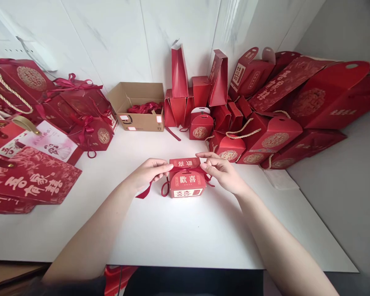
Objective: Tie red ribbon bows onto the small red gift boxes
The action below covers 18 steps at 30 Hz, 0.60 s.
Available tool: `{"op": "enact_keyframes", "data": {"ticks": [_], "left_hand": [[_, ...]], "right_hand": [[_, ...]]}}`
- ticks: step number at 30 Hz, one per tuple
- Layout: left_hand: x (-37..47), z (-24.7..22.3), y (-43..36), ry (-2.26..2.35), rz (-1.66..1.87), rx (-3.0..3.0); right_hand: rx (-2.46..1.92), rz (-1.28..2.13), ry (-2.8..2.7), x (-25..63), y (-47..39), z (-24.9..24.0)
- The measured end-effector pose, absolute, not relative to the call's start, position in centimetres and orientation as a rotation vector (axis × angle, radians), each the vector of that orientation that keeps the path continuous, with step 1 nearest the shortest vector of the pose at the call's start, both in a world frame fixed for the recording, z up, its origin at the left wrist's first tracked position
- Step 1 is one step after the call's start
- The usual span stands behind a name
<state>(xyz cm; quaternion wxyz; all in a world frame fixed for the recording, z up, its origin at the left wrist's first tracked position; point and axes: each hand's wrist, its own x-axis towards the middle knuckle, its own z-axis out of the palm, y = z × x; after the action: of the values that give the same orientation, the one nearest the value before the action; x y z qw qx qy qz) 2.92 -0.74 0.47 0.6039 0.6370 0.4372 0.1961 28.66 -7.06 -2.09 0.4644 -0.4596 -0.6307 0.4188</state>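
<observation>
A small red gift box (187, 181) with white and gold Chinese characters sits upright on the white table in front of me. Dark red ribbon (185, 169) runs across its top, with a loose tail hanging on the left side. My left hand (152, 170) pinches the ribbon at the box's upper left edge. At the upper right edge, my right hand (218, 169) pinches the ribbon's other side between thumb and fingers. A dark red cord handle (165, 188) loops out beside the box on the left.
Along the back, a cardboard box (144, 122) holds crumpled red ribbon. Red gift boxes (268, 139) with gold emblems and rope handles are piled at the right. Red gift bags (46, 174) and ribboned boxes (100, 133) crowd the left side. The table's front edge (185, 266) runs below my forearms.
</observation>
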Motion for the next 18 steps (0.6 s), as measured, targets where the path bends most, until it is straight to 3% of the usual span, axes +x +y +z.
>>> {"op": "enact_keyframes", "data": {"ticks": [10,18], "left_hand": [[3.9,3.7,-4.7,1.37,0.735,1.991],[4.2,5.0,-6.4,1.2,0.285,1.534]], "right_hand": [[-1.212,0.679,-1.679,27.6,-8.8,0.2],[-1.186,0.9,-1.684,27.5,-8.0,-0.9]]}}
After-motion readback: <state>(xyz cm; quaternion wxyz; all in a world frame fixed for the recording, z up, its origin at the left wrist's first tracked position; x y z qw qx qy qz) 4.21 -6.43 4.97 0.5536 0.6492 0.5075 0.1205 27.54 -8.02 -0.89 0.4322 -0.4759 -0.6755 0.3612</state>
